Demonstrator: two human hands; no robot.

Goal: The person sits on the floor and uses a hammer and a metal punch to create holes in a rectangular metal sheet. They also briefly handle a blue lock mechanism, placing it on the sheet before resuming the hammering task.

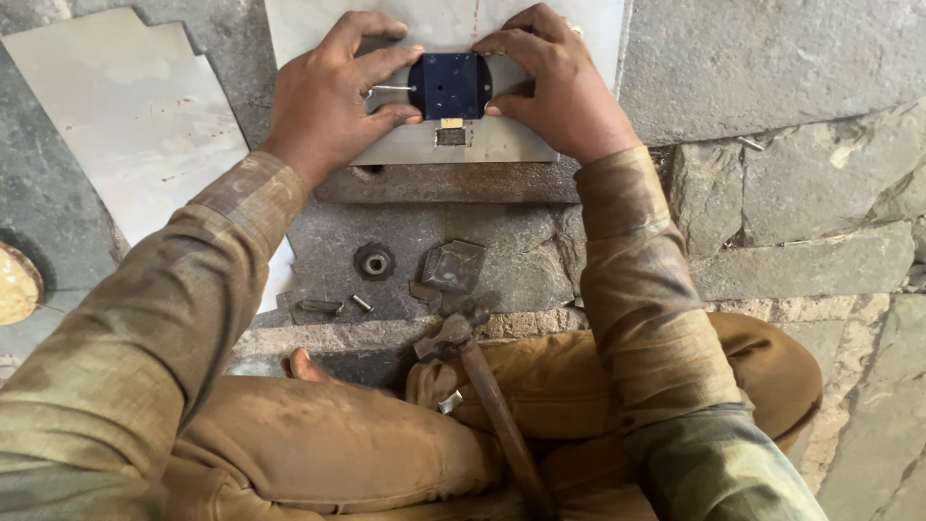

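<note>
A person sits on the ground, and both hands are up on a flat metal sheet (502, 145) that lies on a dark iron block (453, 183). The left hand (333, 92) and the right hand (559, 87) sit close together, one on each side of a dark blue square part (449, 85). The fingers (386, 63) press on its edges, so the part is pinched between the two hands and lies flat on the sheet. It looks like they hold it this way so it does not slide. A thin metal pin (391, 89) pokes out on the left side of the blue part, by the left thumb. Just below the blue part there is a small square hole (450, 136) in the sheet. Nearer the person, on the stone slab (521, 260), lie a round ring (374, 261), a small bent metal plate (453, 265) and a few short pins (361, 303). A hammer (482, 386) rests on the person's lap, with its head at the stone edge, easy to grab. Another big metal sheet (125, 116) lies off to the left.
</note>
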